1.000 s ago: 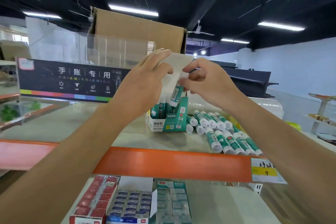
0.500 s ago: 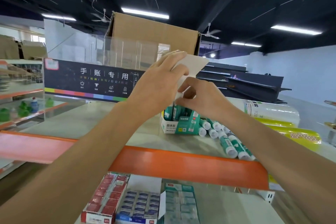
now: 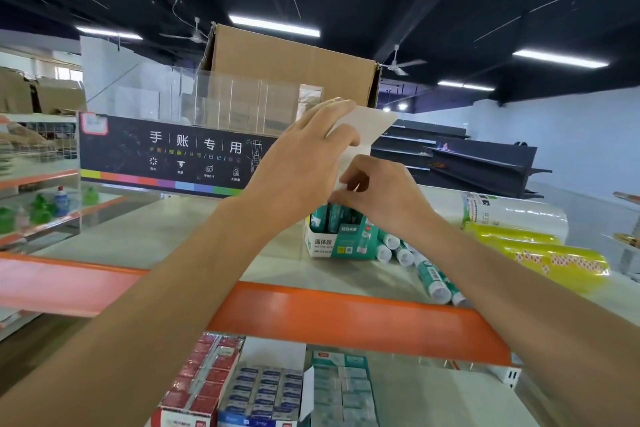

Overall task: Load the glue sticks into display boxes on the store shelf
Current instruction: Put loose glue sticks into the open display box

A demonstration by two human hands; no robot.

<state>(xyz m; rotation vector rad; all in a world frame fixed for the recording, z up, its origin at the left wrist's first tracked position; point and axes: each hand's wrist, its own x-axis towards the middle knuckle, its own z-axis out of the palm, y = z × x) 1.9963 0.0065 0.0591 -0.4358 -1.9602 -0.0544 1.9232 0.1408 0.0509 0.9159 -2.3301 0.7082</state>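
Glue sticks [image 3: 431, 276] lie loose on the top shelf [image 3: 166, 236] just right of the green display box [image 3: 341, 243], where more stand upright. My left hand [image 3: 304, 166] pinches the box's raised white flap [image 3: 374, 125], thumb in front, fingers behind. My right hand [image 3: 384, 198] is curled at the flap's base over the box; whether it grips anything I cannot tell.

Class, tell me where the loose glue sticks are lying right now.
In the head view, the loose glue sticks lie on the top shelf, right of centre, between the green display box and the yellow rolls.
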